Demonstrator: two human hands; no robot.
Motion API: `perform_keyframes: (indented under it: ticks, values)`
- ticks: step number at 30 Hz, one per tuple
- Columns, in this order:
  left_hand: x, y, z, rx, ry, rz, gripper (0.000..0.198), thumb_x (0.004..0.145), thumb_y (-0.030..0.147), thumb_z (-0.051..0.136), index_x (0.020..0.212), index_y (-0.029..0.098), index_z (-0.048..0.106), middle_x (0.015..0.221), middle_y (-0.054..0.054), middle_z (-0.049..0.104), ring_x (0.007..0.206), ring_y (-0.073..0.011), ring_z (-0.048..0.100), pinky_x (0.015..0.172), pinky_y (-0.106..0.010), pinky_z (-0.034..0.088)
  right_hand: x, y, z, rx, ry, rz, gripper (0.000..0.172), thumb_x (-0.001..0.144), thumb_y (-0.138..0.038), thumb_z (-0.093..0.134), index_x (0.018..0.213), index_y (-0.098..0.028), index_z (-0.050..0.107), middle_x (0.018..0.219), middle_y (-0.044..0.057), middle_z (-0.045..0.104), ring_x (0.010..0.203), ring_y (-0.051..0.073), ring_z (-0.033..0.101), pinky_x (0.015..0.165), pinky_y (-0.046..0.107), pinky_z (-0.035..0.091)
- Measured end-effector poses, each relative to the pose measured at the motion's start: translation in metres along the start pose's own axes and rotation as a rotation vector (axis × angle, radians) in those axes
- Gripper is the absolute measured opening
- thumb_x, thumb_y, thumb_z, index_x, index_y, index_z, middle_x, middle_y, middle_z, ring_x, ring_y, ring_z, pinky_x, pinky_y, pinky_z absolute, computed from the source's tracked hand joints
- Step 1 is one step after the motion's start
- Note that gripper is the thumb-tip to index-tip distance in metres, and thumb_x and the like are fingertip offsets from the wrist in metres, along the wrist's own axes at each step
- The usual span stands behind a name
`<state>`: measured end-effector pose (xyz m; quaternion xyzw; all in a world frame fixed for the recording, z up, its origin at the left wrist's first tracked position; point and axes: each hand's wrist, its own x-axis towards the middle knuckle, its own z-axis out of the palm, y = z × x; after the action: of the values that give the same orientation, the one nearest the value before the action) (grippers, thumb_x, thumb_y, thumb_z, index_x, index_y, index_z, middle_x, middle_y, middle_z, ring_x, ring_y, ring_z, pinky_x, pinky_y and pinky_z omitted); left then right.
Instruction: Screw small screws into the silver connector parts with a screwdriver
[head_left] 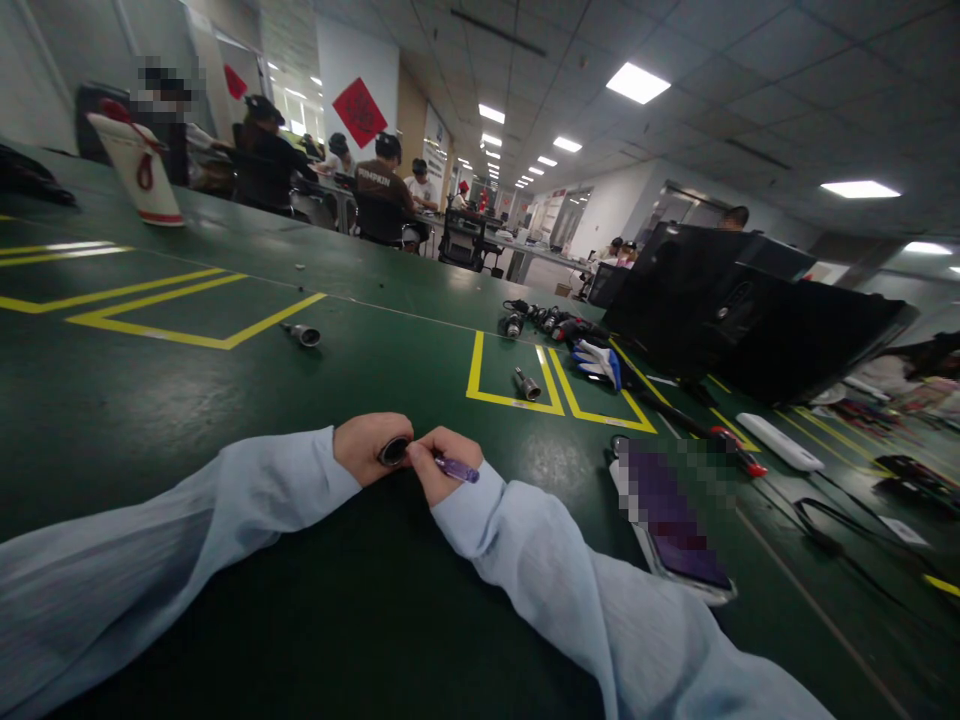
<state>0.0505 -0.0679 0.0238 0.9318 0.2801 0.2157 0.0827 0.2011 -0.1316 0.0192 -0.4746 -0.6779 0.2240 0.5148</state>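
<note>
One dark cylinder point(394, 452): clasped in my left hand point(364, 448), toward the bench point(150, 420) near edge; right hand point(441, 470) abutting, gripping purple tool point(457, 468), perhaps a pen, pointing right

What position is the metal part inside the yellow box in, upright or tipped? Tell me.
Tipped: the metal part lies on its side, its length flat against the green table.

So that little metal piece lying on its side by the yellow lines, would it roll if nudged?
Probably. The metal piece looks round and lies sideways on the smooth green table, so a push may roll it. One end looks wider, so it would likely curve. Shiny metal: probably stiff, somewhat slippery.
</note>
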Motion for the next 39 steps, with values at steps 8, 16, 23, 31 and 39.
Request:
perform_keyframes:
  ticks: [8, 16, 23, 31, 39]
  values:
    - [-0.001, -0.001, -0.001, -0.017, 0.001, -0.014, 0.021, 0.077, 0.034, 0.045, 0.064, 0.017, 0.046, 0.061, 0.000, 0.052, 0.056, -0.0110, 0.050, 0.053, -0.021, 0.037, 0.013, 0.014, 0.005, 0.770, -0.096, 0.401, 0.019, 0.063, -0.032, 0.066, 0.058, -0.016, 0.059, 0.049, 0.000, 0.064, 0.043, 0.009, 0.056, 0.047, 0.021, 0.047]
    - [-0.002, -0.002, 0.000, -0.079, 0.040, -0.040, 0.017, 0.074, 0.033, 0.047, 0.066, 0.017, 0.049, 0.062, 0.000, 0.054, 0.058, -0.0110, 0.051, 0.054, -0.020, 0.038, 0.014, 0.015, 0.004, 0.842, -0.112, 0.413, 0.023, 0.060, -0.036, 0.069, 0.060, -0.015, 0.060, 0.049, 0.000, 0.064, 0.044, 0.009, 0.057, 0.046, 0.020, 0.047]
    - [-0.001, -0.003, 0.001, -0.054, -0.022, -0.068, 0.018, 0.074, 0.032, 0.047, 0.063, 0.017, 0.047, 0.061, 0.001, 0.053, 0.057, -0.0106, 0.050, 0.055, -0.020, 0.037, 0.010, 0.012, 0.009, 0.644, -0.049, 0.351, 0.019, 0.065, -0.034, 0.064, 0.061, -0.016, 0.058, 0.049, -0.002, 0.062, 0.044, 0.008, 0.055, 0.044, 0.018, 0.044]
    - [0.005, -0.003, 0.001, 0.018, -0.086, -0.066, 0.032, 0.064, 0.046, 0.063, 0.067, 0.017, 0.049, 0.062, 0.002, 0.048, 0.057, -0.0116, 0.046, 0.051, -0.021, 0.035, 0.006, 0.002, 0.000, 0.509, 0.106, 0.271, 0.026, 0.071, -0.039, 0.057, 0.057, -0.017, 0.054, 0.044, -0.003, 0.057, 0.041, 0.009, 0.051, 0.043, 0.021, 0.042]
    - [0.007, -0.006, 0.003, 0.097, -0.090, 0.038, 0.043, 0.064, 0.056, 0.059, 0.074, 0.015, 0.055, 0.073, -0.004, 0.052, 0.068, -0.0165, 0.049, 0.062, -0.027, 0.040, 0.011, -0.013, -0.006, 0.305, 0.436, 0.083, 0.029, 0.075, -0.041, 0.053, 0.062, -0.016, 0.058, 0.051, -0.002, 0.058, 0.045, 0.009, 0.049, 0.047, 0.023, 0.041]
